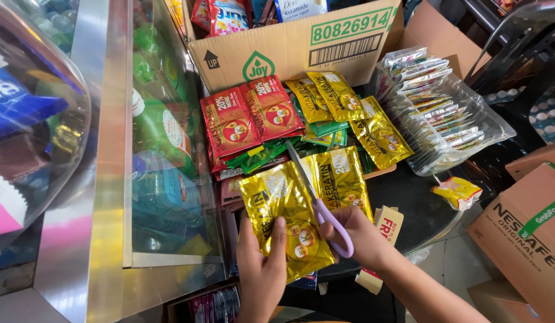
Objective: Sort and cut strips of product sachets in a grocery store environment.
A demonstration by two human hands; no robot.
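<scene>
left hand (pixel 262 263) grips gold sachet strip (pixel 289 209) | right hand (pixel 358 236) closed on scissors (pixel 319 197) (purple handles)

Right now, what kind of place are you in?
Probably a small shop: piles of sachets, a stock carton, and a glass case of bottles.

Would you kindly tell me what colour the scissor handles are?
Light purple scissor handles, held in the right hand; head view.

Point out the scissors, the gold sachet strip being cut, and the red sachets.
scissors (pixel 323 213): head view, on the purple handle by the pivot.
gold sachet strip (pixel 283 209): head view, on the left sachet's face.
red sachets (pixel 229 122): head view, middle of the left packet.
</scene>
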